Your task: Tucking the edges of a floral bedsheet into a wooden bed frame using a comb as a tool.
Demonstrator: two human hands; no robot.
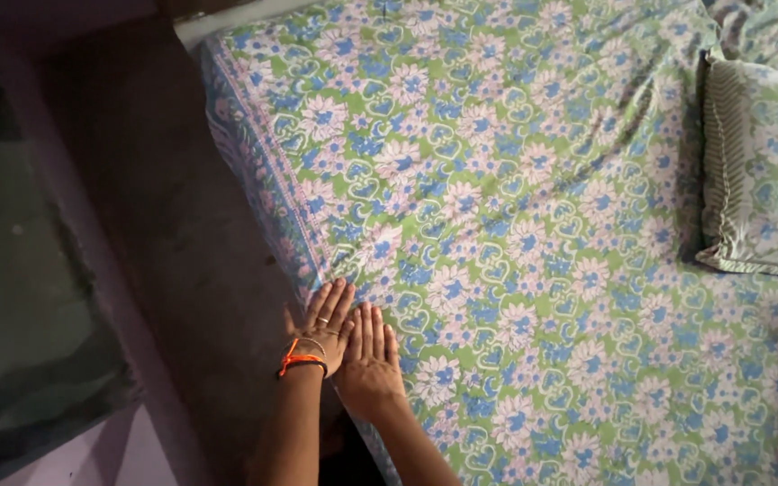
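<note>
**Both palms flat on the sheet at the bed's left edge**

Observation, head view. The green cotton bedsheet with blue and pale pink flowers (515,234) covers the mattress and fills most of the frame. Its long left edge, marked by a narrow printed border, runs diagonally from the upper left of the view down toward the lower centre; the sheet hangs a little over that side.

Left hand (324,322): open, fingers together and extended, palm down right on the edge of the sheet, fingertips pointing up the frame and slightly right. A thin orange thread band (302,360) circles the wrist. Nothing is clasped.

Right hand (369,358): open as well, fingers straight and close together, pressed flat on the fabric just beside the left hand; the two hands touch along their inner sides. Nothing is gripped.

A pillow in matching floral fabric with a striped side panel (754,171) lies at the right, well apart from the hands. Faint creases cross the sheet between. Dark floor (137,225) borders the bed on the left.
</note>
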